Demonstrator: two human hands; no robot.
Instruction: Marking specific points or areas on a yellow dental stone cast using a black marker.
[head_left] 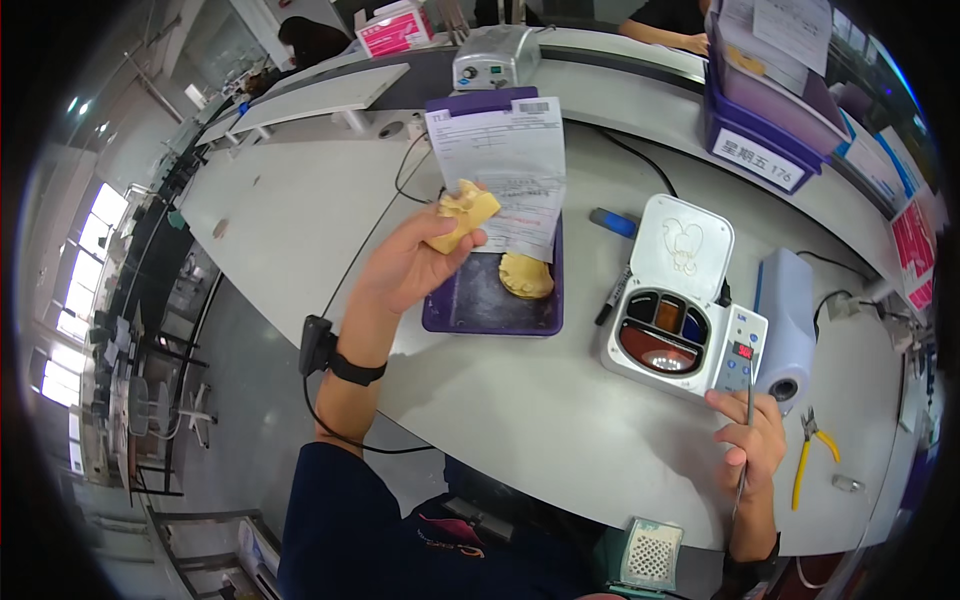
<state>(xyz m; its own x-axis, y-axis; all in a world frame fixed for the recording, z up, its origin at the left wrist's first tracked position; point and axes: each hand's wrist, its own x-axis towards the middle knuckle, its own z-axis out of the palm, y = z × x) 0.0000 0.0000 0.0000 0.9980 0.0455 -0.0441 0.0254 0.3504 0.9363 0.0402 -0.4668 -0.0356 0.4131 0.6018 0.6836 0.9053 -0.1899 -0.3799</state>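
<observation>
My left hand [405, 265] is raised over the purple tray [440, 318], its fingers and thumb closed round a yellow dental cast [476, 214]. A second yellow dental cast [526, 276] lies in the tray's right part. A printed sheet [500, 150] leans at the tray's far end. At the right, my right hand [757, 440] grips a thin metal dental instrument [741, 488], held nearly upright. The hand is just in front of a white wax heater [625, 358]. Its lid [684, 245] stands raised, showing brown, orange and dark wax wells.
A blue-grey device [787, 310] stands right of the heater. Yellow-handled pliers [803, 462] lie near the right edge. Between tray and heater are a black marker [611, 298] and a blue object [613, 222]. Purple bins [755, 150] are stacked at the far right; a control box [497, 60] sits behind.
</observation>
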